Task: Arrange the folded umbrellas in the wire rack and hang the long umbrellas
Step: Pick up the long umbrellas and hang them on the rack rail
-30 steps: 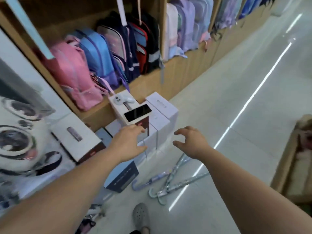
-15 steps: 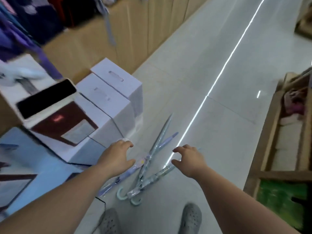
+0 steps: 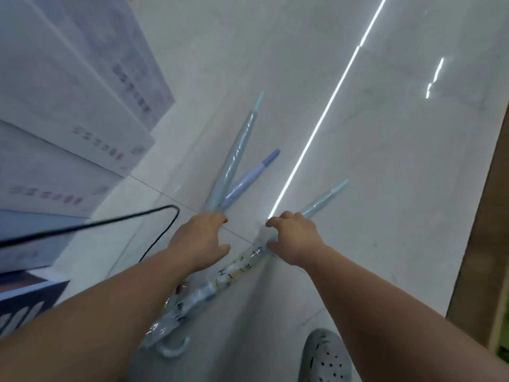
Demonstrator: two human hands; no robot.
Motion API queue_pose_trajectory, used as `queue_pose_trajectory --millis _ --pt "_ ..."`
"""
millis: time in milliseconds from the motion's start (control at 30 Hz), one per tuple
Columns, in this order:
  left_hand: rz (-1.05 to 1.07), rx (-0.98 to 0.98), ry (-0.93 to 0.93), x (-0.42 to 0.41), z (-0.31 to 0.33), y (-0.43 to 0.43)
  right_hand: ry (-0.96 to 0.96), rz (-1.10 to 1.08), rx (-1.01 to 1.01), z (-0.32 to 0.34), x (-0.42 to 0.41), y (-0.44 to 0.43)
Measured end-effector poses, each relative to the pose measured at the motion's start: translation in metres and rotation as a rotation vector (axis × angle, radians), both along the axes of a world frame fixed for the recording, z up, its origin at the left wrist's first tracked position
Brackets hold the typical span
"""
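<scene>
Three long umbrellas lie fanned out on the pale tiled floor. A light blue umbrella [image 3: 240,150] points away from me, and a lilac umbrella [image 3: 249,179] lies just right of it. A third, patterned umbrella [image 3: 242,264] angles to the right, with its pale blue tip beyond my right hand. Their hooked handles [image 3: 174,352] bunch together near my feet. My left hand [image 3: 201,241] hovers with loosely curved fingers over the spot where the first two meet. My right hand [image 3: 294,238], thumb and fingers spread, is over the patterned umbrella's shaft without closing round it.
Stacked white boxes [image 3: 68,111] stand at the left, close to the umbrellas. A black cable [image 3: 165,216] loops over the floor by my left arm. My grey clog [image 3: 325,357] is at the bottom. A wooden shelf edge [image 3: 484,216] runs down the right side.
I have bent down towards the floor, so the umbrellas look much closer. Both hands have dropped onto them, the left over the crossing pair and the right over the patterned one.
</scene>
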State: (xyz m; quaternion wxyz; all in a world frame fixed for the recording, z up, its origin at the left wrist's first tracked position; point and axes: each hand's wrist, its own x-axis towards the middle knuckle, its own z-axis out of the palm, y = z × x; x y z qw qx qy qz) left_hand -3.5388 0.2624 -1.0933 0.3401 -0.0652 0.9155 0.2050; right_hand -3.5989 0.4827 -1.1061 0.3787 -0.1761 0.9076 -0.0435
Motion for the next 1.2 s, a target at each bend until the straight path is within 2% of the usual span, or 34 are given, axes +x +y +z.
queue_pose_trajectory --millis 100,300,567,733,833,933,1067,1200 --pt "-0.06 0.007 -0.03 0.0 -0.051 0.029 0.036 0.054 -0.006 -0.049 0.002 0.012" --pt "-0.152 -0.023 -0.164 0.014 -0.108 0.072 0.163 0.186 -0.058 -0.109 0.009 0.036" --pt "0.011 0.089 -0.148 0.028 -0.117 0.092 0.153 0.315 0.011 -0.099 0.001 0.055" --pt "0.105 0.195 -0.057 0.017 -0.069 0.122 0.178 0.299 0.011 -0.032 -0.019 0.091" --pt "0.149 0.26 -0.033 0.008 -0.017 0.144 0.187 0.324 0.043 0.038 -0.034 0.108" --pt "0.247 0.349 0.002 -0.006 0.046 0.161 0.32 0.296 0.026 0.116 -0.045 0.122" --pt "0.338 0.46 0.049 -0.034 0.143 0.182 0.524 0.094 -0.081 0.216 -0.048 0.133" --pt "0.471 0.577 0.139 -0.067 0.237 0.198 0.53 -0.169 -0.237 0.295 -0.043 0.138"
